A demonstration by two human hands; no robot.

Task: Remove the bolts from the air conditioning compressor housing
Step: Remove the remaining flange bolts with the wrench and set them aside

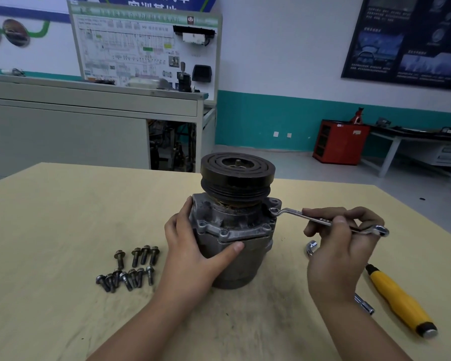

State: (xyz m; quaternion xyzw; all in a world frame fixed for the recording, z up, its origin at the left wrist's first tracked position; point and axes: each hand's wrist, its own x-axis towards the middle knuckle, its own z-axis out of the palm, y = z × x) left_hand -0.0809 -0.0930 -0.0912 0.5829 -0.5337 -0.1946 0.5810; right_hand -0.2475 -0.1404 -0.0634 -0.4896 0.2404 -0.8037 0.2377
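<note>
The air conditioning compressor (pixel 235 230) stands upright at the middle of the table, its black pulley (pixel 237 170) on top. My left hand (pixel 193 246) wraps around the left side of its grey housing, thumb across the front. My right hand (pixel 341 235) grips the shaft of a silver ring wrench (pixel 323 220). The wrench's ring end sits over a bolt (pixel 273 211) on the housing's right flange. Several loose bolts (pixel 130 267) lie on the table to the left of the compressor.
A yellow-handled screwdriver (pixel 399 300) lies at the right of the wooden table (pixel 50 230). A silver L-shaped socket wrench (pixel 311 247) lies partly hidden under my right hand. Behind the table are a grey training bench, a red cabinet (pixel 339 142) and a side bench.
</note>
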